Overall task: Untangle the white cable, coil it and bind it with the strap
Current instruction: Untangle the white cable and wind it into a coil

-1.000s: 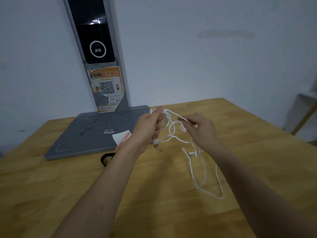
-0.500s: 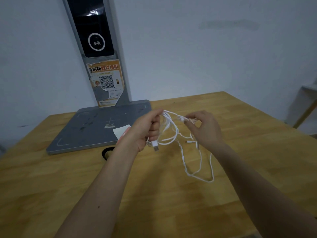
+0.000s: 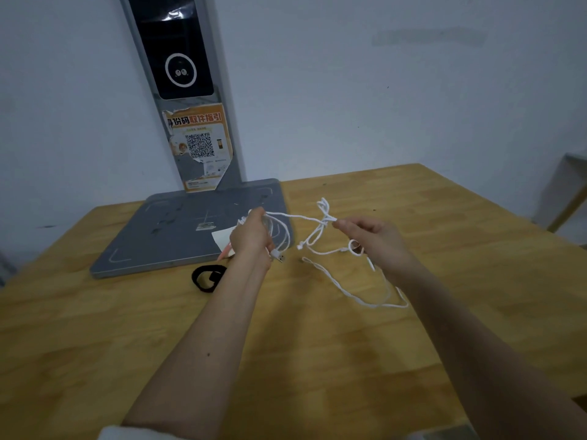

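Observation:
A thin white cable [image 3: 313, 235] hangs tangled between my two hands above the wooden table [image 3: 317, 360]. My left hand [image 3: 252, 238] grips a bundle of its loops, and a plug end sticks out below the fist. My right hand [image 3: 374, 238] pinches a knotted stretch of the cable between thumb and forefinger. From there a long loop droops onto the table to the lower right. A black strap [image 3: 208, 278] lies curled on the table, below and to the left of my left hand.
A grey scanner base plate [image 3: 178, 236] with an upright post [image 3: 187, 90] carrying a QR sticker stands at the back against the wall. A small white and pink card [image 3: 222, 239] lies on the plate beside my left hand. The table's right edge drops off near a white shelf [image 3: 565, 192].
My hands have drawn apart, the right one moving right, so the cable between them is stretched out more. The hanging loop has spread out on the table.

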